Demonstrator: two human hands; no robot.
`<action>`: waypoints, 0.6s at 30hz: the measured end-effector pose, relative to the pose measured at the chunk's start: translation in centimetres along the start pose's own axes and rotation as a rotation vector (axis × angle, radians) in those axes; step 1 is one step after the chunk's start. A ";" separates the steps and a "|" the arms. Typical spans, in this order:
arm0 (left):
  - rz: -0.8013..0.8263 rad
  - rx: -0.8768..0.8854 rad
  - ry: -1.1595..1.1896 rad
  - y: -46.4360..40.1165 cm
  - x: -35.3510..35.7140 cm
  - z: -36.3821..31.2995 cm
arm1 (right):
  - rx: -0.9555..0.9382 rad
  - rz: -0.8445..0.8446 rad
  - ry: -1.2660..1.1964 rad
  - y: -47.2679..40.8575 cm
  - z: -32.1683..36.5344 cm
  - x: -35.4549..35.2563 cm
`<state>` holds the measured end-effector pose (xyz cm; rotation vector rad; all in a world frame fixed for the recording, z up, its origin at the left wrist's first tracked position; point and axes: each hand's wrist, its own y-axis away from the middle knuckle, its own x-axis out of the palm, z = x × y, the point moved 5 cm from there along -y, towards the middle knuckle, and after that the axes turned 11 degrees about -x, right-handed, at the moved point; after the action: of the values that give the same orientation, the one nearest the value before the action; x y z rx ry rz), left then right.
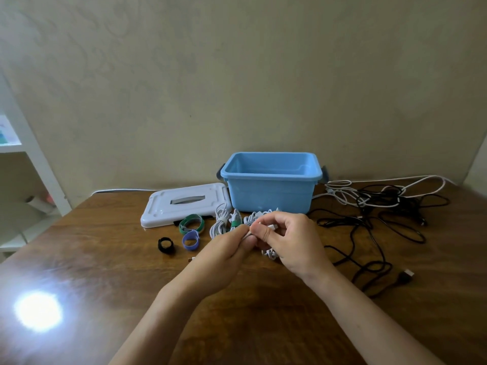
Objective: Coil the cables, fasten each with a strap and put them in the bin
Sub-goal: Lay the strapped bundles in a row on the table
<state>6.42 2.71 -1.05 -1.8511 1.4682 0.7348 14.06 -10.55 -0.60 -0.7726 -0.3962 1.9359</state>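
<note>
White cable (268,252) is pinched by both the left hand (226,255) and right hand (292,241) just before the blue bin (268,192); nothing shows inside it, its lid (184,204) lying beside.

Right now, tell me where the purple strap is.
In the head view, the purple strap lies on the table, left of the hands, between the black strap and green strap.
</note>
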 end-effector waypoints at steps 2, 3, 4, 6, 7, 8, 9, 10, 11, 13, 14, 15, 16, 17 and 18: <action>-0.055 -0.006 -0.131 0.1 -0.3 0.0 | -0.016 -0.002 0.015 0.1 0.3 0.5; -0.079 -0.014 -0.194 0.2 -0.5 0.2 | -0.020 0.003 0.023 0.1 0.4 0.6; -0.113 -0.020 -0.254 0.3 -0.7 0.3 | -0.021 0.018 0.028 0.0 0.4 0.9; -0.157 -0.047 -0.339 0.5 -1.4 0.7 | -0.022 0.073 0.025 -0.1 0.7 1.4; -0.167 -0.068 -0.349 0.7 -2.0 0.8 | -0.029 0.106 0.019 -0.2 1.0 1.7; -0.173 -0.087 -0.349 0.8 -2.7 1.2 | -0.037 0.133 0.012 -0.3 1.3 2.1; -0.186 -0.103 -0.333 0.9 -3.6 1.6 | -0.037 0.154 0.008 -0.4 1.6 2.4; -0.206 -0.126 -0.308 1.2 -4.6 2.2 | -0.036 0.175 0.016 -0.6 1.8 2.7; -0.231 -0.153 -0.273 1.5 -5.8 2.9 | -0.040 0.198 0.045 -0.9 2.0 3.0; -0.298 -0.221 -0.204 2.4 -8.2 4.9 | -0.067 0.240 0.168 -2.0 2.3 3.5; -0.333 -0.259 -0.173 3.0 -9.3 6.3 | -0.081 0.261 0.214 -2.7 2.5 3.9; -0.368 -0.299 -0.141 3.6 -10.4 7.9 | -0.094 0.286 0.246 -3.4 2.6 4.5; -0.405 -0.340 -0.108 4.3 -11.3 9.8 | -0.107 0.318 0.276 -4.1 2.7 5.2; -0.443 -0.381 -0.065 4.9 -12.1 11.7 | -0.123 0.350 0.308 -4.7 2.7 6.1; -0.484 -0.420 -0.022 5.5 -12.6 13.7 | -0.136 0.382 0.341 -5.3 2.6 7.0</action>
<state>-2.06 20.19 -0.82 -2.3805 0.8289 0.8550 13.66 -1.72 1.97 -1.3221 -0.1797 2.0860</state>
